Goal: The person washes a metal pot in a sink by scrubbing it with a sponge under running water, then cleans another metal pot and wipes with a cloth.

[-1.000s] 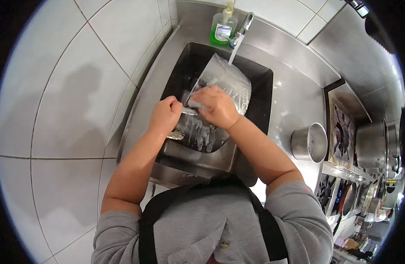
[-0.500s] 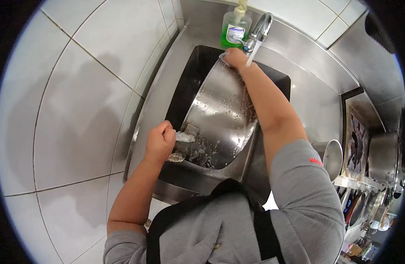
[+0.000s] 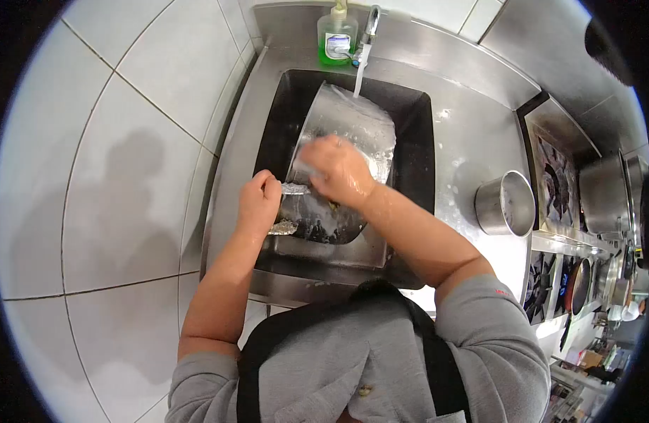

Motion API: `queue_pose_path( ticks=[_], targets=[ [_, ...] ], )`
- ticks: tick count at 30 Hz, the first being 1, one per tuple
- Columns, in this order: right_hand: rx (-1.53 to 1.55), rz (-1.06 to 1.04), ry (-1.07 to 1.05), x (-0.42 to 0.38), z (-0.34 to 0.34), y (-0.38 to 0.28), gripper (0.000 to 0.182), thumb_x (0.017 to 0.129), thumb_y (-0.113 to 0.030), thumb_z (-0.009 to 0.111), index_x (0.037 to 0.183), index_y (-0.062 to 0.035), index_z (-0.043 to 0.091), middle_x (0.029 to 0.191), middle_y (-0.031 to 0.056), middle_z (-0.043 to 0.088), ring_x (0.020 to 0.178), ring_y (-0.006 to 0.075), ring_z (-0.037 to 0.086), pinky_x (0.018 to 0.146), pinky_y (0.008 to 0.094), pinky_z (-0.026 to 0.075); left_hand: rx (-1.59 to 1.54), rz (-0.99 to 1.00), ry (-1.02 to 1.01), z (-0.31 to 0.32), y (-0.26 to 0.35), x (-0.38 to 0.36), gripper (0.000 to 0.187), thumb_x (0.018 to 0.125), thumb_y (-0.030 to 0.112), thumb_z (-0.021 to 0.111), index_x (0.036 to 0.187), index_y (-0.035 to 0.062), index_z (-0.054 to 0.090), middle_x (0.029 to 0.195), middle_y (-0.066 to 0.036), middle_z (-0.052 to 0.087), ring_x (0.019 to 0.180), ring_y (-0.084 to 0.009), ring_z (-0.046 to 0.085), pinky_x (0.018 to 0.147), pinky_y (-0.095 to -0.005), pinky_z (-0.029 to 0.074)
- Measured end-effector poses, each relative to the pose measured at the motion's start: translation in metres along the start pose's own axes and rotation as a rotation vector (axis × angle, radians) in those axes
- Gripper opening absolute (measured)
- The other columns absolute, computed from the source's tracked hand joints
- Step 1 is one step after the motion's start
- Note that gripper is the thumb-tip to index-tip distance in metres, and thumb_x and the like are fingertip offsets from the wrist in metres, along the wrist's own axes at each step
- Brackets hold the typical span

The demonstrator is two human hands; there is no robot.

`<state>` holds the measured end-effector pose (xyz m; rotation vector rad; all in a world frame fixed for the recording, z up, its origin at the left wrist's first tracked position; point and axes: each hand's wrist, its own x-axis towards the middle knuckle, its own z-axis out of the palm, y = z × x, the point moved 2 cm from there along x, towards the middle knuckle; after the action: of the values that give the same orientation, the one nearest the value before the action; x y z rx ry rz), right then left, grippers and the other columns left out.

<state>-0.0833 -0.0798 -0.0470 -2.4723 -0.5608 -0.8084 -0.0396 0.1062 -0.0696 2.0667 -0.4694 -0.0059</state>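
Observation:
A large wet metal pot lies tilted in the dark sink, with foam spots on its surface. My left hand is closed around the pot's handle at the pot's left side. Over the middle of the pot is my right hand, slightly blurred, its fingers curled against the metal; whatever is in them is hidden. Water runs from the faucet onto the pot's far end. Beside the faucet stands a soap bottle with green liquid.
A smaller metal pot rests on the steel counter right of the sink. Farther right are a stove, a big pot and a frying pan. A tiled wall borders the left side.
My right hand has moved from the pot's far rim near the faucet down to its middle. The view has shifted, showing more of the counter and stove on the right.

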Motion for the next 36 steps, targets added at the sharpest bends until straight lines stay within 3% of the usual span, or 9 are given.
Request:
queue_pose_path(
  ticks=[4, 7, 13, 16, 22, 26, 30, 32, 36],
  targets=[
    [0.010, 0.456, 0.217, 0.051, 0.010, 0.081, 0.022, 0.071, -0.011, 0.063, 0.091, -0.0048, 0.067, 0.098, 0.0156, 0.066, 0.089, 0.0347, 0.062, 0.081, 0.0422, 0.050, 0.018, -0.018, 0.002, 0.002, -0.003, 0.002, 0.022, 0.084, 0.016, 0.047, 0.076, -0.0029, 0.053, 0.062, -0.022, 0.047, 0.053, -0.0302, 0.046, 0.054, -0.0393, 0.039],
    [-0.121, 0.767, -0.041, 0.082, 0.007, 0.137, 0.024, 0.076, -0.020, 0.059, 0.095, -0.0095, 0.070, 0.098, 0.0173, 0.067, 0.093, 0.0342, 0.063, 0.083, 0.0405, 0.050, 0.022, 0.021, 0.006, 0.006, 0.006, -0.001, 0.022, 0.084, 0.016, 0.047, 0.076, -0.0028, 0.054, 0.062, -0.023, 0.048, 0.054, -0.0321, 0.048, 0.054, -0.0402, 0.040],
    [-0.051, 0.123, 0.162, 0.038, -0.001, 0.049, 0.021, 0.068, -0.008, 0.063, 0.089, -0.0038, 0.067, 0.089, 0.0189, 0.065, 0.086, 0.0386, 0.062, 0.080, 0.0431, 0.050, -0.016, -0.023, -0.013, 0.006, 0.004, 0.002, 0.019, 0.082, 0.014, 0.047, 0.074, -0.0025, 0.053, 0.059, -0.022, 0.048, 0.052, -0.0294, 0.048, 0.053, -0.0396, 0.039],
    [0.019, 0.102, 0.135, 0.044, 0.003, 0.065, 0.022, 0.071, -0.011, 0.062, 0.091, -0.0033, 0.068, 0.091, 0.0182, 0.066, 0.087, 0.0370, 0.062, 0.080, 0.0416, 0.051, -0.031, -0.001, -0.018, -0.003, -0.006, -0.001, 0.016, 0.081, 0.010, 0.047, 0.072, -0.0021, 0.051, 0.058, -0.019, 0.046, 0.051, -0.0229, 0.045, 0.051, -0.0367, 0.037],
    [0.076, 0.780, -0.330, 0.108, 0.051, 0.209, 0.034, 0.075, -0.031, 0.065, 0.100, -0.0096, 0.069, 0.081, 0.0145, 0.069, 0.075, 0.0300, 0.066, 0.071, 0.0371, 0.051, -0.058, -0.055, 0.012, -0.017, -0.023, -0.012, 0.014, 0.081, 0.007, 0.047, 0.071, -0.0014, 0.048, 0.058, -0.016, 0.043, 0.052, -0.0199, 0.043, 0.051, -0.0348, 0.037],
    [-0.139, 0.544, -0.503, 0.112, 0.068, 0.241, 0.036, 0.074, -0.032, 0.066, 0.101, -0.0091, 0.068, 0.089, 0.0180, 0.068, 0.086, 0.0303, 0.065, 0.078, 0.0386, 0.049, -0.032, -0.049, -0.006, -0.016, -0.025, -0.007, 0.014, 0.082, 0.008, 0.046, 0.072, -0.0013, 0.049, 0.059, -0.017, 0.044, 0.053, -0.0219, 0.044, 0.052, -0.0351, 0.039],
    [-0.050, 0.701, -0.087, 0.096, 0.031, 0.153, 0.029, 0.078, -0.024, 0.061, 0.101, -0.0078, 0.066, 0.095, 0.0223, 0.066, 0.093, 0.0357, 0.063, 0.082, 0.0406, 0.049, -0.017, -0.148, -0.027, -0.020, -0.011, -0.007, 0.014, 0.082, 0.009, 0.047, 0.073, -0.0013, 0.051, 0.059, -0.016, 0.045, 0.053, -0.0225, 0.045, 0.053, -0.0355, 0.039],
    [-0.072, 0.392, 0.131, 0.071, 0.026, 0.096, 0.024, 0.074, -0.010, 0.059, 0.096, -0.0030, 0.066, 0.101, 0.0209, 0.064, 0.096, 0.0373, 0.061, 0.086, 0.0427, 0.048, -0.020, -0.124, -0.025, -0.017, -0.016, -0.009, 0.014, 0.082, 0.009, 0.047, 0.073, -0.0013, 0.051, 0.059, -0.016, 0.045, 0.054, -0.0214, 0.044, 0.053, -0.0352, 0.039],
    [0.029, 0.107, -0.032, 0.040, 0.015, 0.010, 0.032, 0.062, 0.001, 0.064, 0.093, -0.0040, 0.064, 0.098, 0.0150, 0.063, 0.099, 0.0359, 0.057, 0.089, 0.0446, 0.047, -0.044, -0.043, -0.009, -0.017, -0.024, -0.011, 0.016, 0.082, 0.011, 0.047, 0.072, -0.0017, 0.050, 0.058, -0.014, 0.043, 0.056, -0.0180, 0.044, 0.055, -0.0342, 0.039]
  ],
)
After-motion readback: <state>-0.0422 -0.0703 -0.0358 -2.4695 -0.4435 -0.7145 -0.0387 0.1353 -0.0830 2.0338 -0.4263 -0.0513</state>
